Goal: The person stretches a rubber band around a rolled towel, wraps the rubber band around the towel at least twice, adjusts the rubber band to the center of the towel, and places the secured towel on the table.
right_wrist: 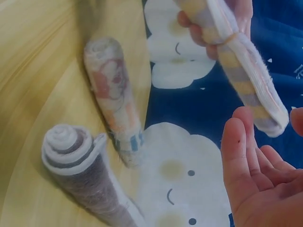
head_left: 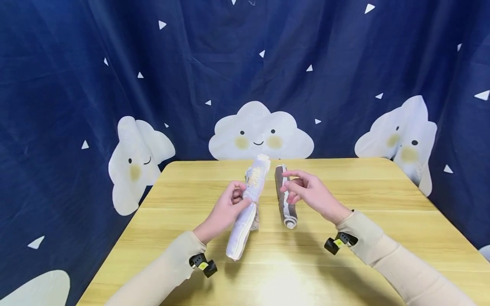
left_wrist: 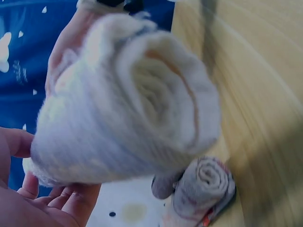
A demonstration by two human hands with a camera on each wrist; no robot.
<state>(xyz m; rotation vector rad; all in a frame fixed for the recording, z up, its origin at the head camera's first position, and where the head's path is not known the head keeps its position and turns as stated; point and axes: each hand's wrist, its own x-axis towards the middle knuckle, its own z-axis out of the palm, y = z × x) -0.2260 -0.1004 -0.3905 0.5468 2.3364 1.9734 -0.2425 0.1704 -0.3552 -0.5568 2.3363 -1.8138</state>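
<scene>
In the head view my left hand (head_left: 226, 208) grips the middle of a rolled lavender-white towel (head_left: 241, 231), tilted above the table. A thin band circles the roll, and the right wrist view shows its lavender and yellow stripes. My right hand (head_left: 311, 193) holds nothing; its fingers are loosely bent over a rolled brown towel (head_left: 281, 193) with a white edge. That brown roll (right_wrist: 85, 184) lies apart from the fingers in the right wrist view. A third rolled towel, with a printed figure (right_wrist: 111, 85), rests on the table, mostly hidden behind the lavender roll in the head view.
The light wooden table (head_left: 344, 255) carries the two lying rolls near its middle. Behind and beside it hangs a dark blue curtain (head_left: 229, 55) with white clouds and triangles. Each wrist wears a black strap with a small camera (head_left: 338, 242).
</scene>
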